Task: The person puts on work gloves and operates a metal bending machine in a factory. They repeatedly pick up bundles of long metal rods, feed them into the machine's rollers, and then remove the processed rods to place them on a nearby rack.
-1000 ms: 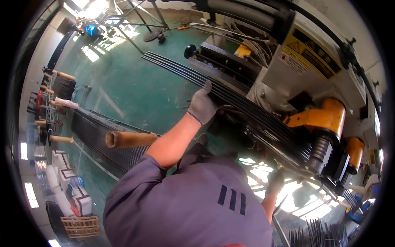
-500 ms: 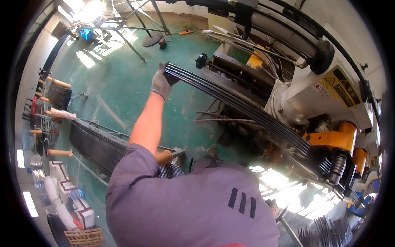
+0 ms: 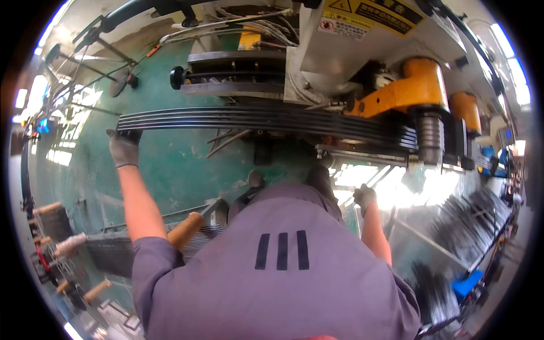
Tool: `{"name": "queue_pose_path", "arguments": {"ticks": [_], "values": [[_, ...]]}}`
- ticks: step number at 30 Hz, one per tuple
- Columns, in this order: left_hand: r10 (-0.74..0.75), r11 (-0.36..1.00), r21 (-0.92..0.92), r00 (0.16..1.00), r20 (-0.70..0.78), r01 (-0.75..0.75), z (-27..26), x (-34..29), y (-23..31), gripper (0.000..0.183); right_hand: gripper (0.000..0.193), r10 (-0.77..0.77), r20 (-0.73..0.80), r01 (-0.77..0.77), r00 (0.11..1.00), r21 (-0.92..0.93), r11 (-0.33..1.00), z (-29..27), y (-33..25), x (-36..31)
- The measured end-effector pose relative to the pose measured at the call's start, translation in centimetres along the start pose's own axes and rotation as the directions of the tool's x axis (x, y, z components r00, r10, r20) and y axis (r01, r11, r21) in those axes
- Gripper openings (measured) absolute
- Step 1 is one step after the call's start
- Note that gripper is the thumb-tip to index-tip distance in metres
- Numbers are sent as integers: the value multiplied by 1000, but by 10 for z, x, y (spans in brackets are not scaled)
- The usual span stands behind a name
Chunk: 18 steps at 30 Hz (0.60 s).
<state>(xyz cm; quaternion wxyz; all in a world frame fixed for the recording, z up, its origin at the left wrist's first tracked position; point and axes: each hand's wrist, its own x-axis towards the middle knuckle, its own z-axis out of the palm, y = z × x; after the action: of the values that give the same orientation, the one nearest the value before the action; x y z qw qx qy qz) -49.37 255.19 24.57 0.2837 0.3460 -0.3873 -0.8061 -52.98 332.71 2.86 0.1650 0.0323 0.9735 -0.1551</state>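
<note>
My left hand [image 3: 123, 148], in a grey glove with a dark palm, is closed round the left end of a bundle of long dark metal strips [image 3: 226, 120]. Several strips lie side by side, running rightward across the front of a machine. Their right ends reach a ribbed metal roller [image 3: 430, 139] beneath an orange arm [image 3: 396, 93]. My right hand [image 3: 365, 196], also gloved, hangs apart from the strips, low and to the right of my body. Its fingers look curled, and I see nothing in them.
A steel machine bed [image 3: 238, 89] with a black knob lies beyond the strips. Racks of dark strips [image 3: 470, 226] stand at the right. A brown cardboard tube [image 3: 185, 230] and more stacked strips are by my left elbow. A tripod-like stand [image 3: 118, 85] is at far left.
My view has turned rightward, and the strips now lie nearly level across it. My left hand still grips their end. My right hand has come into fuller view.
</note>
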Motion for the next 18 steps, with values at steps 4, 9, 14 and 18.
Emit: {"name": "queue_pose_path", "arguments": {"ticks": [4, 9, 14, 18], "values": [[20, 993, -114, 1000, -2, -20, -42, -20, -57, 75, 33, -421, 250, 489, 872, -388, 781, 16, 75, 52], [-182, 953, -285, 944, -274, 101, 24, -83, -203, 61, 24, -20, 260, 106, 965, -321, 941, -12, 48, 94], [-462, 859, -322, 873, -155, 397, 128, -192, -287, 54, 22, -179, 394, 326, 901, -344, 881, 5, 22, 168], [-503, 856, -225, 852, -146, 466, 137, -228, -296, 51, 21, -257, 471, 446, 844, -349, 824, 7, 12, 179]]}}
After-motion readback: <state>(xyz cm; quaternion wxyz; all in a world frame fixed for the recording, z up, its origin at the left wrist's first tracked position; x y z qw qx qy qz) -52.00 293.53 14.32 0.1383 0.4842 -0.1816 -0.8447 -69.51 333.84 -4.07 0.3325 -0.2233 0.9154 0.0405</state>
